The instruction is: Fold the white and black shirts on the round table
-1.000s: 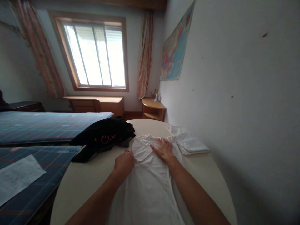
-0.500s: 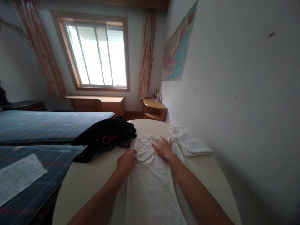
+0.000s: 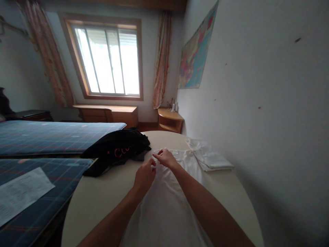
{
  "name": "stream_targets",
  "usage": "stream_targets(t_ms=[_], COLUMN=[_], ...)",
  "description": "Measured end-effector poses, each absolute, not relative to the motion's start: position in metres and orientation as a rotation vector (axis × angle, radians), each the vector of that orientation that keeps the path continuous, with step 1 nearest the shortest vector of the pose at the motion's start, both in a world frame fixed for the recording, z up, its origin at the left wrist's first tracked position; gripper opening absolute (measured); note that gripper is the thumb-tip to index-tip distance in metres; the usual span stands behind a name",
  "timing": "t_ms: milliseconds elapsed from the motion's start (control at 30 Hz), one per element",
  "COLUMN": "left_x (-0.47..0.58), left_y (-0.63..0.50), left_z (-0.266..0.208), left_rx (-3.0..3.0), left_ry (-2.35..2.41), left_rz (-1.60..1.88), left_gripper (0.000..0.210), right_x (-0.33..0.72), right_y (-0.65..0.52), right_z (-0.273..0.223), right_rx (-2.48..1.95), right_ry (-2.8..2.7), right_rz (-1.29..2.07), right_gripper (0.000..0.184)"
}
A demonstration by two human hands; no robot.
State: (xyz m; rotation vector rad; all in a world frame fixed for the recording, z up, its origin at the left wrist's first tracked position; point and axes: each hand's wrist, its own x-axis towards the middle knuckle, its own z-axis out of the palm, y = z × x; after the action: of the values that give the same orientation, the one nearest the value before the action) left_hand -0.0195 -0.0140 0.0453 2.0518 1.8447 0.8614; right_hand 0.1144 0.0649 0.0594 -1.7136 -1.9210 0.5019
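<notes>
A white garment [image 3: 169, 202] lies spread lengthwise over the cream round table [image 3: 95, 202], its far end gathered in small creases. At its far left corner, my left hand [image 3: 145, 175] is closed with the fingertips pinching the cloth. My right hand [image 3: 166, 158] is closed too, thumb and fingers together on the same corner, almost touching the left hand. Beyond the right hand lies a folded white cloth [image 3: 213, 159], which meets the garment's far right edge. Left of the hands is a heaped black garment [image 3: 115, 147] with pink lettering.
Two beds with blue plaid mattresses [image 3: 59, 137] stand to the left, one with a printed paper sheet [image 3: 23, 193] on it. A white wall [image 3: 269, 144] runs close along the right. A wooden corner shelf [image 3: 171, 115] and a desk [image 3: 120, 111] are at the back.
My right hand has moved left from lying spread on the garment to pinching its far left corner. My left hand has shifted slightly right and forward, still at that corner.
</notes>
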Motion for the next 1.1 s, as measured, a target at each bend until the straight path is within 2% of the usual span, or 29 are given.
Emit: stream_targets(t_ms=[133,400,567,767,867,967,1100], left_x=[-0.016,-0.011,-0.01,-0.007,-0.004,0.002,0.014], left_y=[-0.019,-0.029,-0.029,-0.03,-0.032,-0.037,-0.049], left_z=[0.045,0.047,0.046,0.05,0.054,0.054,0.047], left_rx=[2.087,2.179,2.207,2.168,2.071,1.983,1.908], left_ry=[1.75,1.722,1.772,1.755,1.597,1.287,0.963], left_rz=[0.898,0.765,0.668,0.75,0.941,1.163,1.131], left_gripper=[0.022,0.026,0.017,0.013,0.016,0.015,0.011], right_x=[0.108,0.099,0.101,0.122,0.134,0.145,0.163], right_y=[0.07,0.069,0.07,0.083,0.09,0.095,0.094], right_z=[0.061,0.06,0.054,0.048,0.044,0.04,0.034], right_rx=[-1.882,-1.898,-1.847,-1.731,-1.628,-1.544,-1.536], right_ry=[-1.978,-2.162,-2.054,-1.775,-1.667,-1.61,-1.56], right_rz=[0.482,0.422,0.418,0.568,0.679,0.781,0.819], right_gripper=[0.058,0.057,0.042,0.052,0.058,0.051,0.049])
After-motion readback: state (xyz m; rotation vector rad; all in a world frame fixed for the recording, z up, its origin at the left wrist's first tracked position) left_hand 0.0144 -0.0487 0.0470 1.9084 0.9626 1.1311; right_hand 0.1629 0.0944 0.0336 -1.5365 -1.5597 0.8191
